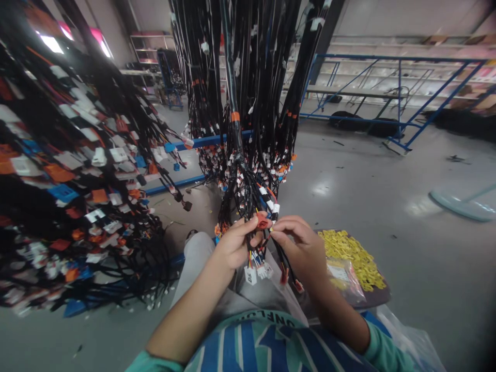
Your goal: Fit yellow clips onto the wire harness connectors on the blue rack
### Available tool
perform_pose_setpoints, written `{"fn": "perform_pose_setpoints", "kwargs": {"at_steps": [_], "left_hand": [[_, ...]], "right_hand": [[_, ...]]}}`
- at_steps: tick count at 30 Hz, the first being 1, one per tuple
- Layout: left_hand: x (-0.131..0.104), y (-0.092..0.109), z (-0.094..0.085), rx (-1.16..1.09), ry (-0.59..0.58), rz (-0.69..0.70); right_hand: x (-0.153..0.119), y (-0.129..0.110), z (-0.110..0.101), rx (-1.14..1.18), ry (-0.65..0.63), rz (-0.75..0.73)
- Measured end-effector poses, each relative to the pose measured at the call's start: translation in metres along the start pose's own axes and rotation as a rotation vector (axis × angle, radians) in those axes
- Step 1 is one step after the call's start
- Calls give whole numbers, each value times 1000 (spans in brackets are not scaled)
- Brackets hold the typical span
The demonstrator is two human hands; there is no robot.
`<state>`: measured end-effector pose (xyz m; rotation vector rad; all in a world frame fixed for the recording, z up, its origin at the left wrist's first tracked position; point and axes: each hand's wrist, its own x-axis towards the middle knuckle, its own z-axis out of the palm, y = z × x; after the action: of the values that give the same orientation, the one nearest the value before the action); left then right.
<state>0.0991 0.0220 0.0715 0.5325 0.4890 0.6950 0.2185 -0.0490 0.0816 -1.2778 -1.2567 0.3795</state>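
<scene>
The gray floor (368, 196) spreads under everything. Black harnesses (77, 170) crowded with white, orange, blue and red plugs fill the left side, and more hang in the center. A blue frame (387, 58) stands at the upper right. At the lower right, a dark seat (382, 298) bears a heap of yellow clips (351, 253) and a clear bag (351, 284). The right hand (304, 250) has thumb and forefinger pinched on a tiny yellow piece (272, 229), just beside the red plug. The left hand (236, 245) pinches that red plug (262, 221) between thumb and fingers, in front of the central harnesses; white plugs (251, 275) dangle below it above the lap.
</scene>
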Motion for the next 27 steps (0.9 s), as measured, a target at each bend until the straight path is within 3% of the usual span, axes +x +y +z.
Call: {"fn": "perform_pose_setpoints", "kwargs": {"at_steps": [3, 19, 27], "left_hand": [[0, -1, 3, -22, -5, 8], [-4, -4, 6, 10, -44, 34], [-4, -6, 3, 73, -61, 98]], "right_hand": [[1, 0, 4, -68, 8, -57], [4, 3, 10, -100, -1, -48], [3, 6, 14, -40, 40, 106]]}}
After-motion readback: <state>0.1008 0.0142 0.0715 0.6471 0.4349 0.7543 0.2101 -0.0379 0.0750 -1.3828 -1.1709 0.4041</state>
